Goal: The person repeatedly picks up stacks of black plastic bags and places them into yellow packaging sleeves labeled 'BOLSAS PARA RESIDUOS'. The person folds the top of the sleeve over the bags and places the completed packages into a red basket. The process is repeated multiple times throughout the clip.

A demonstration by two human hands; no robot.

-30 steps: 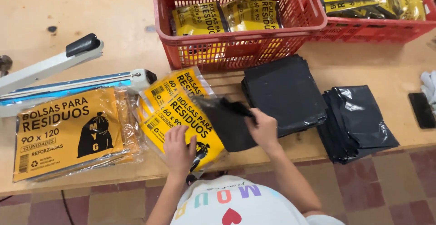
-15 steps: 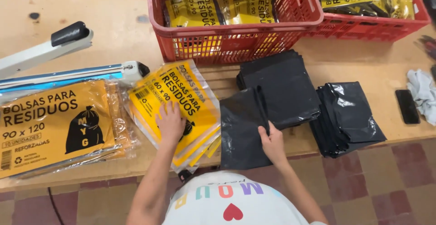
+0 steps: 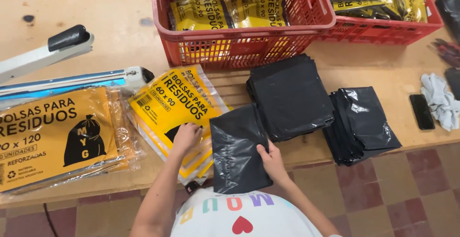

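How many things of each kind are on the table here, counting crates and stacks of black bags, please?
Red crates: 2
Flat stacks of black bags: 2
Single folded black bag under the right hand: 1
Piles of yellow printed sleeves, one under the left hand: 2
Heat sealer: 1
Total: 8

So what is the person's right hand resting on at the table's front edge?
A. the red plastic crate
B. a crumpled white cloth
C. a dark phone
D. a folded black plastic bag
D: the right hand lies on the folded black plastic bag at the table edge, while the left hand presses on the yellow printed sleeves beside it.
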